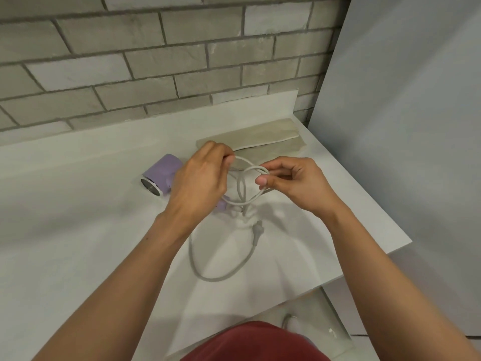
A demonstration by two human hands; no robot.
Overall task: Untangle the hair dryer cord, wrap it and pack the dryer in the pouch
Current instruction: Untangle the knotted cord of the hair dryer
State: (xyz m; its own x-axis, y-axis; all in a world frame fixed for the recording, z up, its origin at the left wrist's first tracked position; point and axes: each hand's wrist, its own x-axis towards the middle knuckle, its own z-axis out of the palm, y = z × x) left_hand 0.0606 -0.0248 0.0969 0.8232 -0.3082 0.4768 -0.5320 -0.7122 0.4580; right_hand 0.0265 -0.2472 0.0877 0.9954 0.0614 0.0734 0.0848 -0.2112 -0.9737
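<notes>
white cord (242, 188) looped above counter (78, 204), left hand (200, 178) and right hand (294, 183) each pinching one strand. lilac dryer (162, 175) lies behind left hand, beige pouch (260, 142) beyond, plug (257, 226) on counter.

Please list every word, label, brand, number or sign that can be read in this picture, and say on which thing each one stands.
There are none to read.
The hair dryer shows no brand or label on the side in view.
The pouch, the cord, its plug, the counter and the brick wall carry no visible writing.
</notes>
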